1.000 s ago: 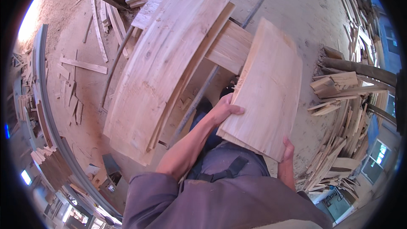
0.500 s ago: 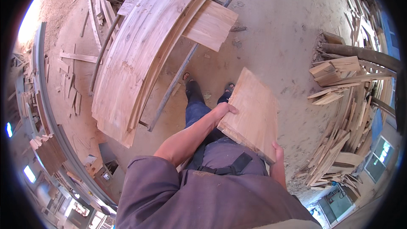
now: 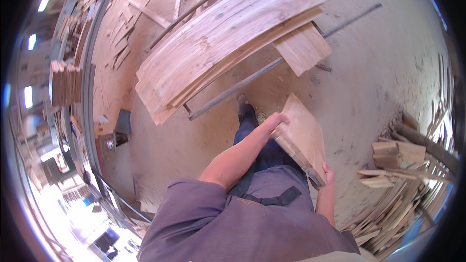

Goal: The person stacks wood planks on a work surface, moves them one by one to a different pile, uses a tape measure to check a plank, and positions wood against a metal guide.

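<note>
Right of centre, a thick board (image 3: 306, 133) slants its near edge down-right, the left hand (image 3: 276, 120) gripping its upper end, the right hand (image 3: 328, 173) its lower.

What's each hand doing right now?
Left hand: closed, gripping the pale wooden boards at their left edge.
Right hand: closed on their near-right end.

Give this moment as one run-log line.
left hand: grips board stack, left edge | right hand: grips its near-right corner | wide planks: lying across metal rails
</note>
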`<state>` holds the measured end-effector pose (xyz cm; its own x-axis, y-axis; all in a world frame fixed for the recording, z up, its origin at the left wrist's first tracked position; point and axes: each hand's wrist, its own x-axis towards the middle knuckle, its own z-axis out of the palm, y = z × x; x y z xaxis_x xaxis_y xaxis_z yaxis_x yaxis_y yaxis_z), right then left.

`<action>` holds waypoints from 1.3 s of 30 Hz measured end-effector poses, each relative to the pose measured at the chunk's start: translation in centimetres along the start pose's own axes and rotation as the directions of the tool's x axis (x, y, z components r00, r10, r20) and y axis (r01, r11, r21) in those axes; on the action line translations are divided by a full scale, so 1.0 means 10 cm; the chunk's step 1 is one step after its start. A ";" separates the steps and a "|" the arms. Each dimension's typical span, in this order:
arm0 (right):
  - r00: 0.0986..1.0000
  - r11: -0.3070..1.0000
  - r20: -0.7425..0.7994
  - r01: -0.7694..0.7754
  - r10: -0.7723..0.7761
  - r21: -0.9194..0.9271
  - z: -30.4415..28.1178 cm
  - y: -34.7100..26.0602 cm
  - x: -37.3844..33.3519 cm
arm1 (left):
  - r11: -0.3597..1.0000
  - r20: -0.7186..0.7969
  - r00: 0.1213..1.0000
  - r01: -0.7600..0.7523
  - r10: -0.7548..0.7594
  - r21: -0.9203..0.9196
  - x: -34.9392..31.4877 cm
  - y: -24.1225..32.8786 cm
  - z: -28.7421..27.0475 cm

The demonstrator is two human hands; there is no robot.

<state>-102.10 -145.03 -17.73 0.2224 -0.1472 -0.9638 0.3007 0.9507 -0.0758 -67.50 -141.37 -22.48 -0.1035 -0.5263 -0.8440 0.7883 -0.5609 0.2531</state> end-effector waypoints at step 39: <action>0.967 0.951 -0.201 0.094 -0.158 -0.296 3.20 0.78 2.36 | 0.904 -0.986 0.082 -0.417 0.148 0.101 -1.25 1.73 -4.54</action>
<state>-64.80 -149.78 -32.84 -0.0187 -0.2377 -0.9712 0.0325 0.9707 -0.2382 -25.00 -115.47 -29.05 0.7057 0.5036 -0.4983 0.6944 -0.3518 0.6278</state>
